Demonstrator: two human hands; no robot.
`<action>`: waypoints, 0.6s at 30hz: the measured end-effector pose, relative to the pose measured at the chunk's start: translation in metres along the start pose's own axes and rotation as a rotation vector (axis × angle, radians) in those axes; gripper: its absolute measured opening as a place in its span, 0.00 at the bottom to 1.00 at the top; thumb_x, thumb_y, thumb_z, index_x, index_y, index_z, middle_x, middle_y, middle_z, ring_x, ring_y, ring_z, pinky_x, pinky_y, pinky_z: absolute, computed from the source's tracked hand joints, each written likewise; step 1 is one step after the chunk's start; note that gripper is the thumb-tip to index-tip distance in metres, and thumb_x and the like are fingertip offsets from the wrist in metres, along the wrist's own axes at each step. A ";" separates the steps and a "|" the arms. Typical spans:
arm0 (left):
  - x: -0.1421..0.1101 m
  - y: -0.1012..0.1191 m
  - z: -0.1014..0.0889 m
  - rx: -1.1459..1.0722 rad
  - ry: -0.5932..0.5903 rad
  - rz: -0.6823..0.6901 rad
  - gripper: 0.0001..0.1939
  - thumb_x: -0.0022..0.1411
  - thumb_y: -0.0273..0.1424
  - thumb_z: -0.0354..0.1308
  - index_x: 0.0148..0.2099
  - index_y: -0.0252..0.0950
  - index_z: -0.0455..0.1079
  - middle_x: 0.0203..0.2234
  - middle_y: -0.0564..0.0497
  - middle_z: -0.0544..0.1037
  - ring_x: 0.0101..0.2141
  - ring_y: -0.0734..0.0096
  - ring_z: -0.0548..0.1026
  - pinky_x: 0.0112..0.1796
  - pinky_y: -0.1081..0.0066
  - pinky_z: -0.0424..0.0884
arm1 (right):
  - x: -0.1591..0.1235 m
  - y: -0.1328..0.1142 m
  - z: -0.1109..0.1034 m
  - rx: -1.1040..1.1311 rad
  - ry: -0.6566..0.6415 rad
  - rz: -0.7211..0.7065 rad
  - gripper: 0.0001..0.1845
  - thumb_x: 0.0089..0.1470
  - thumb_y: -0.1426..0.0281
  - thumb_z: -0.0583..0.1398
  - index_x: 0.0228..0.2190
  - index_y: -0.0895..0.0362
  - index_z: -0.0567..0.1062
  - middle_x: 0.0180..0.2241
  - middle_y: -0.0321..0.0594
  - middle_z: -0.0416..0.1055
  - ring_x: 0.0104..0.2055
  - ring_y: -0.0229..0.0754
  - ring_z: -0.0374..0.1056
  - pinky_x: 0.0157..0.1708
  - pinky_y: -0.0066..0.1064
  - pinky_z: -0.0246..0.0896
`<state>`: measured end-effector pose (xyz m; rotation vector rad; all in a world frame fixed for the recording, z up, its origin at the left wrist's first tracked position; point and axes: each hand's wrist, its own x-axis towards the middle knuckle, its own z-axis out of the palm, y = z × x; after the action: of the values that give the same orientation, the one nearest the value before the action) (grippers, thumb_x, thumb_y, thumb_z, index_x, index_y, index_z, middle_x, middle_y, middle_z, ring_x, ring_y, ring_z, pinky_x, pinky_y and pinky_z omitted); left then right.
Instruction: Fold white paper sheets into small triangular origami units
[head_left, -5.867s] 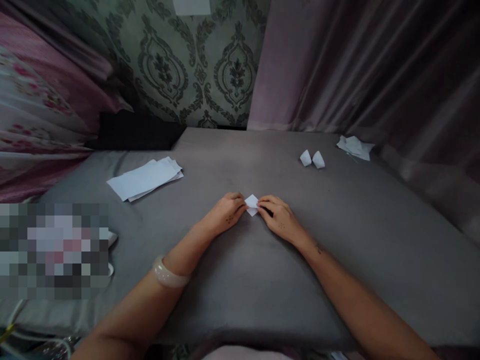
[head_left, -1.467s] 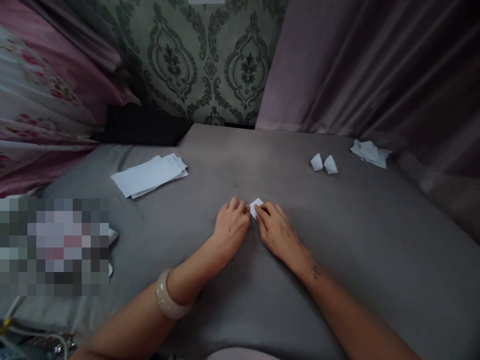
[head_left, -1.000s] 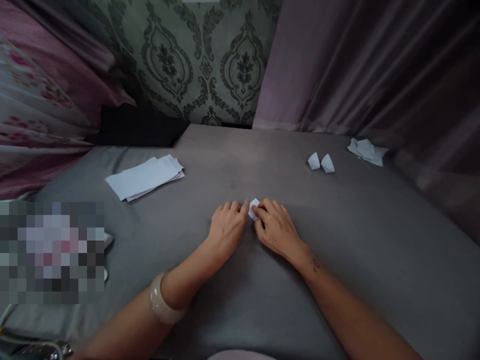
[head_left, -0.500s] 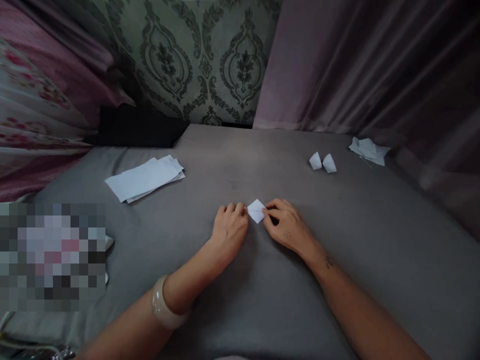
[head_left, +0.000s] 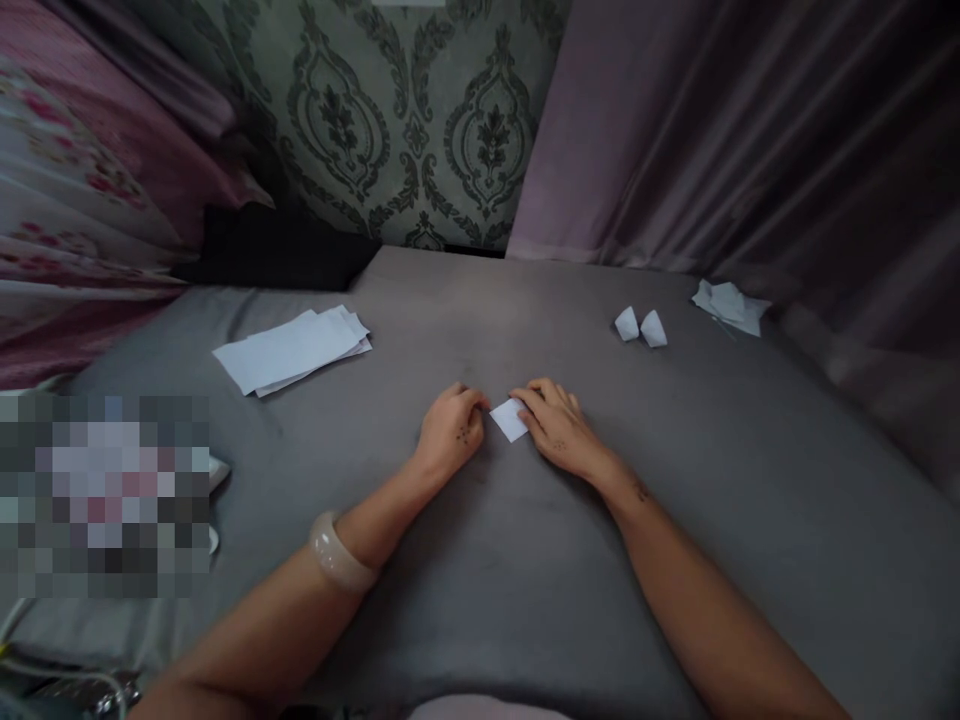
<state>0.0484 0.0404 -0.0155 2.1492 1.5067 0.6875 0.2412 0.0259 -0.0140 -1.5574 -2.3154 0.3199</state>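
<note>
A small folded square of white paper (head_left: 509,421) lies on the grey sheet between my hands, turned like a diamond. My left hand (head_left: 452,432) has its fingers curled, with the tips at the paper's left corner. Over the right corner rests my right hand (head_left: 561,428), its thumb and fingers closed on the paper and covering that side. Whether the underside of the paper has more folds cannot be seen.
Two folded white paper pieces (head_left: 627,324) stand at the right. Crumpled paper (head_left: 727,305) lies beyond them near the curtain (head_left: 637,130). A stack of white paper sheets (head_left: 292,350) is at the left, black cloth (head_left: 277,247) behind it. Pixelated blur hides something lower left.
My left hand has rolled over so its thumb side shows more. My right hand has shifted left and now covers more of the paper. The paper has turned slightly.
</note>
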 end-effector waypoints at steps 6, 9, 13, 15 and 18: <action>0.003 -0.004 0.002 -0.170 0.057 -0.088 0.16 0.56 0.20 0.46 0.38 0.34 0.74 0.34 0.46 0.77 0.36 0.66 0.74 0.40 0.67 0.68 | 0.000 0.007 -0.002 0.415 0.038 0.199 0.06 0.54 0.67 0.57 0.35 0.55 0.70 0.33 0.39 0.69 0.34 0.40 0.65 0.37 0.34 0.60; 0.005 0.001 0.003 -0.424 0.064 -0.189 0.15 0.54 0.20 0.48 0.41 0.33 0.73 0.34 0.46 0.78 0.35 0.67 0.74 0.39 0.68 0.69 | -0.002 0.008 -0.003 0.778 0.084 0.370 0.10 0.51 0.61 0.60 0.31 0.55 0.69 0.25 0.34 0.68 0.27 0.37 0.65 0.29 0.30 0.60; 0.007 0.013 -0.003 -0.847 -0.058 -0.321 0.13 0.53 0.23 0.54 0.42 0.32 0.72 0.35 0.46 0.79 0.35 0.70 0.75 0.36 0.72 0.68 | -0.007 -0.001 -0.007 1.201 0.085 0.499 0.15 0.44 0.60 0.66 0.30 0.56 0.69 0.26 0.34 0.72 0.28 0.35 0.69 0.29 0.27 0.63; 0.006 0.019 -0.006 -0.967 -0.113 -0.318 0.12 0.53 0.27 0.57 0.42 0.31 0.72 0.34 0.47 0.79 0.35 0.70 0.75 0.36 0.73 0.67 | -0.009 -0.006 -0.009 1.347 0.076 0.523 0.16 0.43 0.61 0.68 0.30 0.56 0.70 0.28 0.35 0.74 0.30 0.35 0.71 0.31 0.27 0.66; 0.004 0.023 -0.007 -1.062 -0.128 -0.299 0.13 0.52 0.32 0.62 0.39 0.32 0.73 0.34 0.47 0.79 0.33 0.71 0.75 0.36 0.73 0.67 | -0.010 -0.014 -0.009 1.480 0.055 0.537 0.16 0.42 0.64 0.69 0.31 0.56 0.72 0.31 0.37 0.75 0.33 0.36 0.73 0.36 0.27 0.69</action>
<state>0.0620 0.0376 0.0041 1.1151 0.9888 0.9285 0.2361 0.0113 -0.0015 -1.1614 -0.8867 1.5827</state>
